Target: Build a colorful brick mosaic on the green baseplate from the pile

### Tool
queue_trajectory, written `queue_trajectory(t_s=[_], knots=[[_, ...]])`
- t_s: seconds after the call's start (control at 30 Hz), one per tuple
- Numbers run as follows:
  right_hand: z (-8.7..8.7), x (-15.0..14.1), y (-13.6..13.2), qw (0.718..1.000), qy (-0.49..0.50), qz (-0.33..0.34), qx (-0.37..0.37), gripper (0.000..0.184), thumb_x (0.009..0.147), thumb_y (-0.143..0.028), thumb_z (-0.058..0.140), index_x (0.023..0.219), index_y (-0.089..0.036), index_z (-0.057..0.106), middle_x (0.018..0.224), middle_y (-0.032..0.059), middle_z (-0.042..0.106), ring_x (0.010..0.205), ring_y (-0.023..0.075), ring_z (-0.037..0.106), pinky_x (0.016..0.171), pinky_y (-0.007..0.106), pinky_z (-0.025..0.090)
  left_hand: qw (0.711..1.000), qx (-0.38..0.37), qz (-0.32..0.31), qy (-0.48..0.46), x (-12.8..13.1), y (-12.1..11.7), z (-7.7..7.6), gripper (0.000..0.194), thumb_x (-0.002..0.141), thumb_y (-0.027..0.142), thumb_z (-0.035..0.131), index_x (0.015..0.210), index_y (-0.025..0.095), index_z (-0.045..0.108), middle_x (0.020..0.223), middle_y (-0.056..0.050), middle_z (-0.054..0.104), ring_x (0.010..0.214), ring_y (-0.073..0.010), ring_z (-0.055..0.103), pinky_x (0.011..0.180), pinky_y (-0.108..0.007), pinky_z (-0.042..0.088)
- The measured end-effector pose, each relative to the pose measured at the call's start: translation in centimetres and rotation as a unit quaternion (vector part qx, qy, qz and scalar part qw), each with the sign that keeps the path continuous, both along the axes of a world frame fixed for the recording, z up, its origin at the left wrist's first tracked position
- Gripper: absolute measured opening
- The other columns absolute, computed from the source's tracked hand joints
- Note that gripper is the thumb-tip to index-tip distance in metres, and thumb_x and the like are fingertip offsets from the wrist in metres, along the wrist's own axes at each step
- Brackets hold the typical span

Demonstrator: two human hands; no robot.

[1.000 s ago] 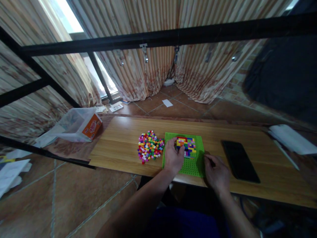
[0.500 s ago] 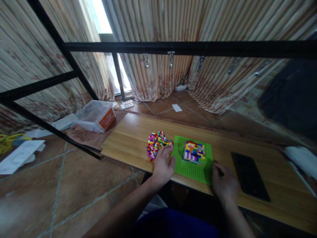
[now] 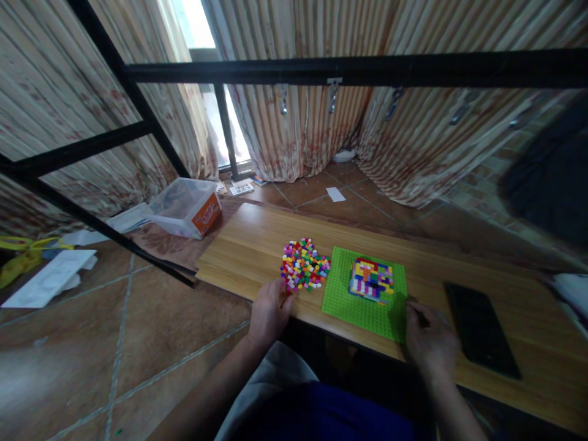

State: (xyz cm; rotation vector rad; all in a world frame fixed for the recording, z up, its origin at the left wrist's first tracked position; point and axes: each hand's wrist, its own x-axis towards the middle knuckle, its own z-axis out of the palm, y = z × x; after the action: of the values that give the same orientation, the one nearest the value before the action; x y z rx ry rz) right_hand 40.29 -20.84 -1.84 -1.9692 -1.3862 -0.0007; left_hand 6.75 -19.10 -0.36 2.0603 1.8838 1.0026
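A loose pile of small colourful toy bricks (image 3: 305,264) lies on the wooden table (image 3: 257,236). My left hand (image 3: 270,311) is at the pile's near left edge, thumb a little apart from the bent fingers, no brick visible in it. To the right of the pile is a green studded baseplate (image 3: 342,294). On it stands a low block built of multicoloured bricks (image 3: 371,280). My right hand (image 3: 432,340) rests at the plate's right edge with fingers curled and thumb against them; whatever they may hold is hidden.
A black tablet-like slab (image 3: 481,331) lies right of my right hand. Beyond the table's left end sits a clear plastic bin (image 3: 184,208) with an orange label. A black metal frame bar (image 3: 303,70) with hooks crosses above the table, before striped curtains (image 3: 294,135).
My left hand has moved left and toward me, from between the pile and baseplate to the pile's near left edge. My right hand stays by the plate. The view has shifted slightly.
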Motion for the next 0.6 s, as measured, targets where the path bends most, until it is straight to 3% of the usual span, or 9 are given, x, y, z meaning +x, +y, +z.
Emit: queue_trajectory(t_s=[0.27, 0.6], knots=[[0.1, 0.0, 0.1, 1.000, 0.005, 0.008, 0.004, 0.043, 0.086, -0.047, 0.044, 0.090, -0.014, 0.072, 0.091, 0.0145, 0.071, 0.080, 0.0265, 0.065, 0.071, 0.037, 0.049, 0.999, -0.024, 0.010, 0.020, 0.4, 0.9, 0.3, 0.018, 0.090, 0.019, 0.052, 0.104, 0.017, 0.064, 0.096, -0.010, 0.069, 0.090, -0.0237, 0.066, 0.082, -0.037, 0.055], [0.2, -0.2, 0.1, 1.000, 0.021, 0.000, 0.001, 0.043, 0.086, -0.049, 0.043, 0.089, -0.016, 0.070, 0.094, 0.0130, 0.071, 0.084, 0.0261, 0.066, 0.076, 0.037, 0.049, 0.992, -0.046, -0.001, -0.116, -0.1, 1.0, 2.0, 0.017, 0.092, 0.021, 0.047, 0.094, 0.018, 0.064, 0.093, -0.007, 0.068, 0.088, -0.0202, 0.065, 0.082, -0.034, 0.053]])
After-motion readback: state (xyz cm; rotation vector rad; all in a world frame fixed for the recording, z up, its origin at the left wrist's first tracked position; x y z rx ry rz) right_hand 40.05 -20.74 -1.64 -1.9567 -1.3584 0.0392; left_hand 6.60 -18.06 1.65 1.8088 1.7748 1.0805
